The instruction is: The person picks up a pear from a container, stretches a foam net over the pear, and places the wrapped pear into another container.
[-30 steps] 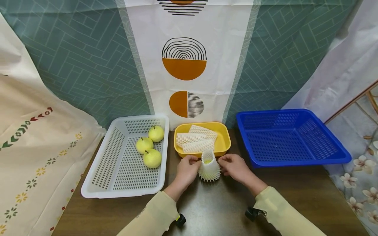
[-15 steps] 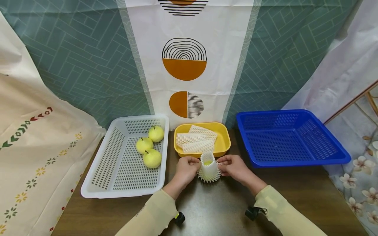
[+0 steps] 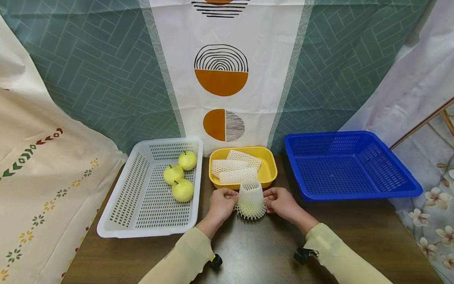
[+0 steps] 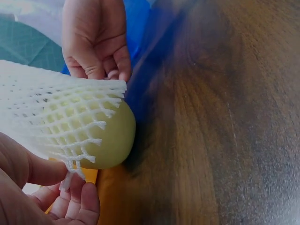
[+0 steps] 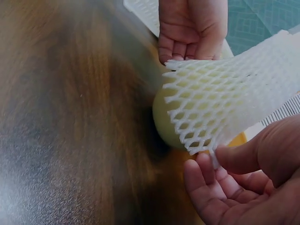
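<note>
A white foam net sleeve [image 3: 251, 195] stands over a yellow-green pear [image 4: 117, 140] on the dark wooden table, its toothed lower edge spread around the fruit. The pear's lower part stays bare in both wrist views. On the left side, my left hand [image 3: 222, 203] pinches the sleeve's bottom edge between thumb and fingers. Opposite it, my right hand [image 3: 281, 201] pinches the same edge on the right, which the right wrist view shows as a strand under the thumb [image 5: 239, 157].
A white basket [image 3: 110, 213] with 3 pears [image 3: 183, 191] stands left. Behind the hands, a yellow tray [image 3: 267, 169] holds several flat foam sleeves [image 3: 238, 176]. To the right sits a blue basket [image 3: 319, 196]. A patterned cloth [image 3: 227, 83] hangs behind.
Both hands have taken hold of the sleeve's lower edge and spread it. The sleeve has widened and come down over the pear, whose yellow-green now shows through the mesh.
</note>
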The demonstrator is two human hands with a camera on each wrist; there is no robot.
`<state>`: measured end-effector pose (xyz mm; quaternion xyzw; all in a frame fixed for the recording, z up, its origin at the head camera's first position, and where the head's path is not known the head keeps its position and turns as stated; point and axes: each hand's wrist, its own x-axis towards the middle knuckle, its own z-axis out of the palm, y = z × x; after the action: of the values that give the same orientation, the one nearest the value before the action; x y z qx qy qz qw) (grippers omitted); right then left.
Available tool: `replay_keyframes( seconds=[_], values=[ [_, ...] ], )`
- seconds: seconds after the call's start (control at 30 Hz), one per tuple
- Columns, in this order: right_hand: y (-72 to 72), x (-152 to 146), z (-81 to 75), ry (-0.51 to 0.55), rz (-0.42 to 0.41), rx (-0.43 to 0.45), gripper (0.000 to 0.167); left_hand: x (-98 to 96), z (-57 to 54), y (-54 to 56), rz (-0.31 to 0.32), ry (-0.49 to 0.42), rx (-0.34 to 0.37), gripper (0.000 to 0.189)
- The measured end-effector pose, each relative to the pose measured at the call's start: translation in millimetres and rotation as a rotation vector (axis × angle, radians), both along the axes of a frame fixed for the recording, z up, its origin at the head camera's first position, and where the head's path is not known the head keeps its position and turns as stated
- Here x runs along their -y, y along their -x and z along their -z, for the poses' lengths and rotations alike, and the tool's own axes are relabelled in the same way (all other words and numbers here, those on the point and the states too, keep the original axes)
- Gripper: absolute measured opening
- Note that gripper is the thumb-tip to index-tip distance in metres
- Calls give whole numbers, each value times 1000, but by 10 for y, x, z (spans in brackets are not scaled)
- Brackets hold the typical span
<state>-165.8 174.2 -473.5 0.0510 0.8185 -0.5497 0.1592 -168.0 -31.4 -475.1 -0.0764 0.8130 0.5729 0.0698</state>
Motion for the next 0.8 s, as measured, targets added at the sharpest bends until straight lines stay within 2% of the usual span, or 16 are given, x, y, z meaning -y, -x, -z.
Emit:
replay_keyframes(
  seconds=[0.17,0.3,0.4,0.5,0.6,0.67,0.8],
  values=[
    [0,-8,47,-29,-26,-34,21,4,46,4,-13,32,-2,8],
    [8,-35,24,-66,-80,-75,25,10,55,0,-13,58,-11,9],
    [16,-71,-27,-96,-142,-121,35,11,20,-29,-4,138,-51,15],
    [15,-100,-102,-98,-230,-174,54,6,-56,-80,26,213,-102,32],
    [9,-101,-162,-95,-336,-238,72,-5,-159,-130,93,218,-154,44],
    [5,-85,-179,-93,-389,-277,77,-15,-209,-147,163,197,-180,54],
    [-8,-28,-169,-129,-395,-332,75,-40,-250,-150,320,143,-200,63]
  ],
)
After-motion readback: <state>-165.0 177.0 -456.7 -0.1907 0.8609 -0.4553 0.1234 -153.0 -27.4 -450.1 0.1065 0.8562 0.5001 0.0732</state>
